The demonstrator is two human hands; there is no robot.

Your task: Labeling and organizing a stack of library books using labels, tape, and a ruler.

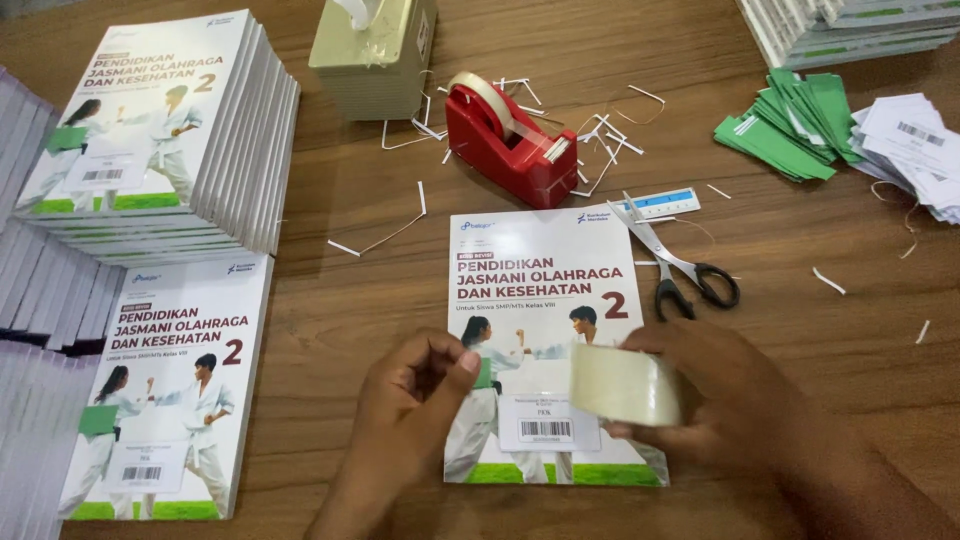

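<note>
1 tape roll (625,384) in right grip (720,400)

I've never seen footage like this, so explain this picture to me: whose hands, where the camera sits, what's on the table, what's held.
The one view comes from a camera on a person's head, looking down at their own bare hands. The right hand holds a tape roll; the left hand pinches near its end, above a book lying on the table. Around it lie scissors, a red tape dispenser, book stacks, green slips, white labels and paper scraps.
</note>
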